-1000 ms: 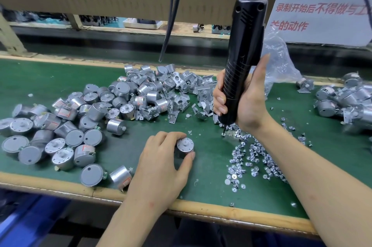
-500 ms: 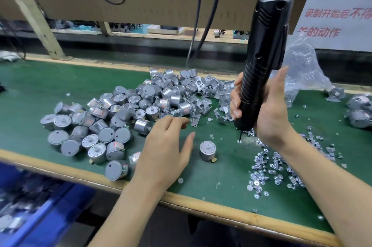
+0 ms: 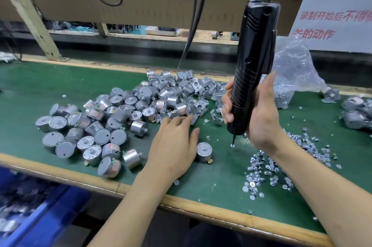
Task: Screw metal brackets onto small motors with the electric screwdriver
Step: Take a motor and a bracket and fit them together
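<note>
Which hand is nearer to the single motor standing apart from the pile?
Left. The left hand is just beside the motor, on its left; the right hand grips the electric screwdriver farther right.

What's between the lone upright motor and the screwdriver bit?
Head view: only bare green mat, with small white flecks nearby; motor and screwdriver bit are apart.

Green mat with a tan wood edge, silver motors, black ribbed screwdriver, blue bin, white sign with red lettering.
</note>
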A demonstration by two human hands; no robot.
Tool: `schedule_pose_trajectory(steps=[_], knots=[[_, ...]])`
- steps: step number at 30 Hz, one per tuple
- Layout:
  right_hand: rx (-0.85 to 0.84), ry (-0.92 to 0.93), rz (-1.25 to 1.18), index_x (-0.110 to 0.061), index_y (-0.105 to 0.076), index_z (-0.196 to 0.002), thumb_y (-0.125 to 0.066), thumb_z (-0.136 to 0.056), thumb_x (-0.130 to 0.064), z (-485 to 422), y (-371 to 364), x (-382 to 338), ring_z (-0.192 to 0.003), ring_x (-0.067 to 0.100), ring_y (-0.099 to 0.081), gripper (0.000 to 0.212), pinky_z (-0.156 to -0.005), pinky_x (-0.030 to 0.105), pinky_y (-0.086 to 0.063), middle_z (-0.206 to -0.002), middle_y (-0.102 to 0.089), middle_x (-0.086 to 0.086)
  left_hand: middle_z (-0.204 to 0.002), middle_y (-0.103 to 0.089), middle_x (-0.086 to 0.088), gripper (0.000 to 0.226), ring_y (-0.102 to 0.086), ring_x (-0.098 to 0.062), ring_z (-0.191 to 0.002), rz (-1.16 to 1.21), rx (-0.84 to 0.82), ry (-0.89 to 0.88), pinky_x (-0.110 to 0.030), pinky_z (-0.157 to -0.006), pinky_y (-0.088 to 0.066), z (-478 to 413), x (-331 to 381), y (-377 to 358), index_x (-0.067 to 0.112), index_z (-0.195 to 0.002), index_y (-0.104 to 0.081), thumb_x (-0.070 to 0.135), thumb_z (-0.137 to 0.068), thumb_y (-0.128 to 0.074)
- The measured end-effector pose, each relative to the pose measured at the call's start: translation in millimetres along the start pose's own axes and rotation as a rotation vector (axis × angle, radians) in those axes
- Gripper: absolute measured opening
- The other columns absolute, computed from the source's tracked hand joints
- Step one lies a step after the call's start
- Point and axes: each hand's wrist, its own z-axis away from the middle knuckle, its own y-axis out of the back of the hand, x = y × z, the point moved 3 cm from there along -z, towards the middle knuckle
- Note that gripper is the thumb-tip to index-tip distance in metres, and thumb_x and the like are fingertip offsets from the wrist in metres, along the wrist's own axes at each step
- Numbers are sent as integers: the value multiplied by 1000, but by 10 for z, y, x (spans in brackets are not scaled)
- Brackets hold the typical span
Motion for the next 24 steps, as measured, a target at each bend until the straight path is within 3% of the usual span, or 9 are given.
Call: schedule_pose_trajectory(steps=[4, 8, 10, 14, 17, 20, 24], knots=[[7, 1, 4, -12, -57, -95, -47, -72, -91, -7, 13, -2, -50, 19, -48, 83, -54, 30, -43, -66, -53, 4, -126, -63, -2, 43, -53, -23, -116, 179, 62, 27, -25, -96, -35, -16, 16, 105, 13, -138, -55, 31, -99, -52], [10, -5, 1, -12, -56, -95, -47, -71, -92, -11, 21, 8, -50, 19, -47, 84, -54, 30, -43, -65, -52, 4, -102, -69, 14, 34, -63, -7, -89, 362, 212, 141, -22, -84, -45, 6, -42, 272, 18, -118, -67, 38, -91, -64], [10, -7, 0, -13, -56, -94, -47, -71, -92, -11, 17, 14, -50, 20, -46, 83, -53, 30, -43, -65, -52, 4, -102, -68, 12, 32, -62, -7, -87, 335, 167, 123, -26, -85, -48, 15, -63, 285, 22, -117, -67, 37, -89, -67], [7, -3, 2, -14, -58, -93, -47, -71, -92, -12, 14, 25, -49, 20, -46, 82, -53, 30, -43, -64, -52, 5, -106, -55, 5, 32, -56, -18, -101, 136, -14, 63, -29, -92, -43, 40, -89, 183, 30, -121, -64, 34, -90, -66], [6, -11, -1, -15, -58, -92, -47, -70, -93, -9, 19, 29, -49, 20, -46, 81, -53, 30, -42, -64, -52, 4, -105, -55, 3, 32, -54, -21, -103, 64, -10, 55, -26, -91, -39, 51, -89, 139, 26, -120, -65, 32, -89, -68], [1, -18, -4, -14, -58, -93, -47, -70, -92, -8, 23, 38, -49, 19, -46, 82, -53, 29, -42, -65, -52, 3, -96, -60, 2, 18, -58, -20, -95, 101, 32, 50, -35, -88, -47, 35, -93, 166, 18, -101, -68, 27, -86, -72], [-7, -12, -6, -14, -57, -93, -47, -71, -91, -8, 23, 39, -49, 19, -46, 81, -53, 29, -43, -64, -53, 3, -98, -54, 5, 10, -55, -17, -98, 111, -32, 2, -20, -83, -35, 63, -94, 191, 20, -99, -65, 22, -89, -67]])
